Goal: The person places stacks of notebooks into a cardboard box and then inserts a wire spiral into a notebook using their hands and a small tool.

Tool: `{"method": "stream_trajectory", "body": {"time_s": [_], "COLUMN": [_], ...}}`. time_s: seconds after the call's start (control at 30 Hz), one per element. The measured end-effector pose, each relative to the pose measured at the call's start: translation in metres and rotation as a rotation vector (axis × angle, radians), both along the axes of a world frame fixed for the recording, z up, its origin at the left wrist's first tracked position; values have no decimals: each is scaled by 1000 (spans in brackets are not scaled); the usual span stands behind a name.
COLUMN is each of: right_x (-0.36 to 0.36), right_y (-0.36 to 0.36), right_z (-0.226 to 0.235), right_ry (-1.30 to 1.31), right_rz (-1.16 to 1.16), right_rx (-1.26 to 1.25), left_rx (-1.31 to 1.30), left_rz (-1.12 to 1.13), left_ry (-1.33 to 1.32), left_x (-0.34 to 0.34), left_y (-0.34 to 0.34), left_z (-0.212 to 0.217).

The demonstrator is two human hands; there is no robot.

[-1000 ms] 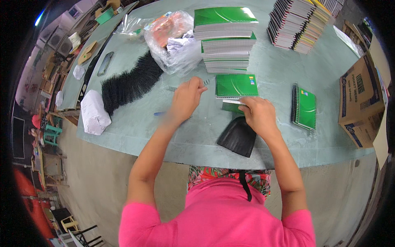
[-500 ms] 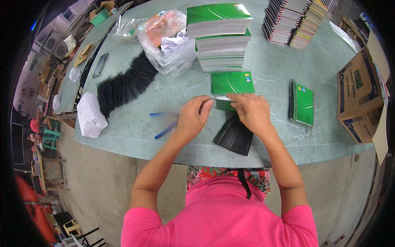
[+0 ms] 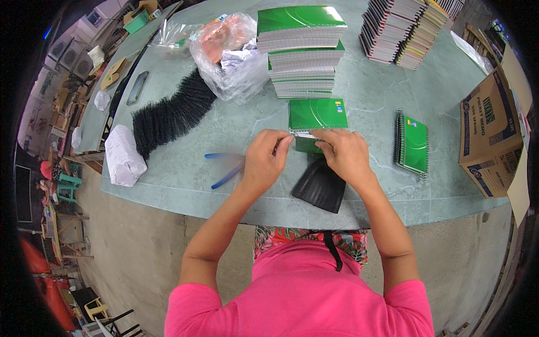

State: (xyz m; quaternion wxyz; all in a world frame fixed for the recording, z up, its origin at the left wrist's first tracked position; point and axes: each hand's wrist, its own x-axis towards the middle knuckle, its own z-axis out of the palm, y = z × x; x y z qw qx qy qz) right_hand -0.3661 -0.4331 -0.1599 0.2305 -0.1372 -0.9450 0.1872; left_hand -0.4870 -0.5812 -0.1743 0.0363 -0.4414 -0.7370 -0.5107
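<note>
Between my hands lies a small green notebook (image 3: 307,145), with a strip of white pages at its upper edge. My right hand (image 3: 347,154) grips its right side, thumb below and fingers bent over the top. At its upper left corner my left hand (image 3: 266,157) is closed in a pinch; the tiny thing at the fingertips, perhaps a thin wire, is too small to make out. Another green notebook (image 3: 318,114) lies flat just beyond. A black curved pouch-like piece (image 3: 319,186) rests below my right hand. Blue-handled pliers (image 3: 227,178), partly blurred, lie left of my left hand.
Tall stacks of green notebooks (image 3: 301,53) and darker spiral notebooks (image 3: 401,31) stand behind. Black binding coils (image 3: 174,115), a plastic bag (image 3: 238,76) and a white wrapped bundle (image 3: 124,157) are left. A few spiral-bound green notebooks (image 3: 414,143) and a cardboard box (image 3: 489,132) are right.
Both hands keep nearly the same place and grip at the notebook. The view has shifted very slightly; nothing is taken up or let go.
</note>
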Motion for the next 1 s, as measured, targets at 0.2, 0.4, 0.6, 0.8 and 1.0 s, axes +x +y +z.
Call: {"method": "stream_trajectory", "body": {"time_s": [0.2, 0.4, 0.6, 0.8, 1.0], "right_x": [-1, -5, -21, -21, -20], "right_y": [-2, -10, -18, -17, -5], "right_z": [0, -1, -8, -8, -10], "right_ry": [31, 81, 197, 284, 95], "right_rz": [50, 68, 90, 158, 240], "right_rx": [3, 50, -45, -126, -204], "left_rx": [1, -391, -614, -269, -310], "left_rz": [-23, -222, -246, -260, -175], "left_ry": [282, 225, 45, 41, 390], "left_x": [-6, -25, -32, -23, -18], "left_y": [7, -5, -7, -4, 0], "left_z": [-6, 17, 19, 39, 36]}}
